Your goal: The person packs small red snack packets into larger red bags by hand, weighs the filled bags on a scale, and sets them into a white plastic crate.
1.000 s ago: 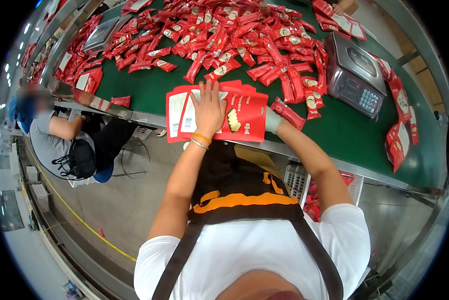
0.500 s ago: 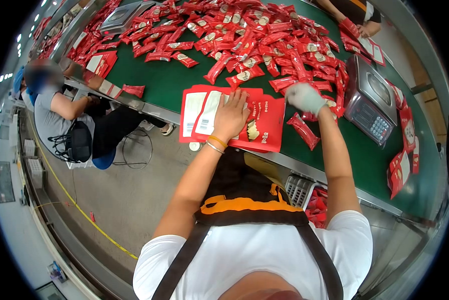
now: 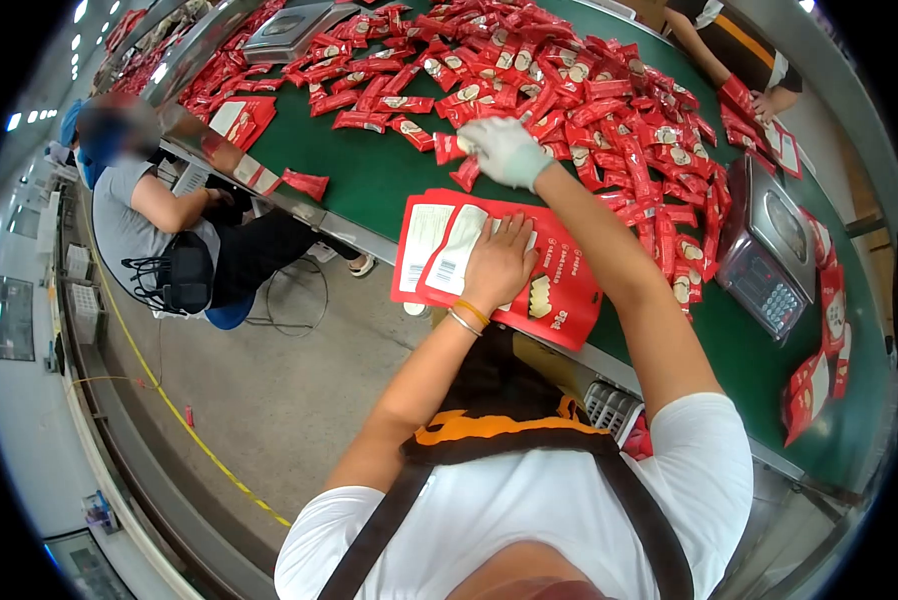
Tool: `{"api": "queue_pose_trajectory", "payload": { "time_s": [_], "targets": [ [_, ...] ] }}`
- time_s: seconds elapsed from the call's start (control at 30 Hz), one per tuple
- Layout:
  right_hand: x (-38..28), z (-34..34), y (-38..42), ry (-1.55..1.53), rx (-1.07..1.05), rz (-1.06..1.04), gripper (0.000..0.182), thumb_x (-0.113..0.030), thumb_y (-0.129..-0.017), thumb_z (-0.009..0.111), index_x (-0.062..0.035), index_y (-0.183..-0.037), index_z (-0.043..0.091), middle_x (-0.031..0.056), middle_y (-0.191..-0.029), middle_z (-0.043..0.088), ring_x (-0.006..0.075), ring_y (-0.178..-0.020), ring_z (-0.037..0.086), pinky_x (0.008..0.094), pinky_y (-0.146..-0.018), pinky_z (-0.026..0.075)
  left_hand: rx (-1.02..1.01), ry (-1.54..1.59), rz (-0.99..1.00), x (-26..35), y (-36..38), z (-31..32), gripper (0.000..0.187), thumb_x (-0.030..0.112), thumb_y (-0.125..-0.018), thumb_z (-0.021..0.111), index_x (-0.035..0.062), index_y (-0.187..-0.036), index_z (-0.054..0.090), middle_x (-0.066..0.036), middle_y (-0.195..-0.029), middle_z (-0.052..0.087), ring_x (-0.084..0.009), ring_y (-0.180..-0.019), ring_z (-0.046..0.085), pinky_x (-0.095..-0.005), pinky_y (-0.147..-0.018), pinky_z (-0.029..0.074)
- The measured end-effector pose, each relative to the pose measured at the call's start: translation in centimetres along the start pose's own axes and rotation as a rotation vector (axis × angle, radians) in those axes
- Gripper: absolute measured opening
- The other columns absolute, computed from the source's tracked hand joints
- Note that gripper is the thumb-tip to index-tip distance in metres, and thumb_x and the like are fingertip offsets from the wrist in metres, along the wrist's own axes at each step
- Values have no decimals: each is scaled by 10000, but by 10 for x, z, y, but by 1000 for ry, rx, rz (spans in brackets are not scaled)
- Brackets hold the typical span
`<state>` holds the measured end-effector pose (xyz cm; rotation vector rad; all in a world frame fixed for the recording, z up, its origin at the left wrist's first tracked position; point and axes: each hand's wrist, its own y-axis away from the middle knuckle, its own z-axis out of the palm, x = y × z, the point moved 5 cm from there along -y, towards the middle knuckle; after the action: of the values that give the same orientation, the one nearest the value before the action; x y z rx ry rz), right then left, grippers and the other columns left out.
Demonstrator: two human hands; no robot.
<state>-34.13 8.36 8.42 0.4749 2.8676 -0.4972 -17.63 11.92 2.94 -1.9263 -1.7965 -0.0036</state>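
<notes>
My left hand (image 3: 501, 262), bare, with a yellow band and a bracelet at the wrist, lies flat with fingers spread on red printed pouches (image 3: 567, 290) at the table's near edge. Beyond the pouches, my right hand (image 3: 505, 152) wears a white glove. Its fingers are closed at a small red packet (image 3: 449, 148) at the near edge of a large heap of red packets (image 3: 619, 110). Another small packet (image 3: 466, 174) lies just below the gloved fingers.
A metal scale (image 3: 769, 250) stands at the right, with red pouches (image 3: 807, 392) nearby. Another scale (image 3: 294, 32) is at the back left. A seated person (image 3: 169, 220) is at the left; a co-worker's hands (image 3: 769, 104) are at the upper right. The green table (image 3: 354, 185) has a metal edge.
My right hand has moved left and away from me, from the pouches' right side to a packet beyond them. My left hand stays flat on the pouches. The whole view has shifted.
</notes>
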Motion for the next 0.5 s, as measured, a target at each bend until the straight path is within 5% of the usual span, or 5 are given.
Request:
{"api": "queue_pose_trajectory", "payload": {
  "time_s": [0.03,0.2,0.3,0.4,0.5],
  "targets": [
    [17,20,-6,128,-25,-66,510,-61,-823,561,-138,-1325,517,132,-1236,577,313,-1141,554,468,-965,429,-2,5,-2,0,0,-1,500,307,-950,474,-25,-1319,529,-210,-1377,528,-321,-1301,482,-469,-1143,271],
    [27,36,-6,375,-424,-116,733,-92,-817,647,-197,-1471,333,160,-1258,582,322,-1185,548,447,-997,420,-26,19,-32,1,-1,-4,497,306,-954,469,-19,-1325,527,-200,-1384,525,-321,-1312,471,-463,-1146,264],
    [0,-12,42,8,-265,226,734,-176,-877,646,-118,-1505,270,215,-1196,602,414,-1065,592,445,-934,478,-50,-1,-25,-3,-3,2,485,273,-945,451,-31,-1315,530,-208,-1382,524,-312,-1311,470,-465,-1142,274],
    [-14,-68,150,-291,109,262,663,-56,-896,607,-3,-1483,304,218,-1475,412,302,-1350,443,364,-1104,376,-9,-22,-22,-5,-2,5,479,270,-941,450,-37,-1295,545,-211,-1380,525,-319,-1276,503,-463,-1125,303],
    [-39,-110,274,-237,145,630,688,-30,-895,591,-10,-1501,267,241,-1446,435,368,-1357,414,379,-1093,361,13,-32,-14,-8,-2,9,489,262,-938,459,-47,-1312,523,-217,-1380,523,-330,-1253,521,-465,-1107,331]
  ]
}}
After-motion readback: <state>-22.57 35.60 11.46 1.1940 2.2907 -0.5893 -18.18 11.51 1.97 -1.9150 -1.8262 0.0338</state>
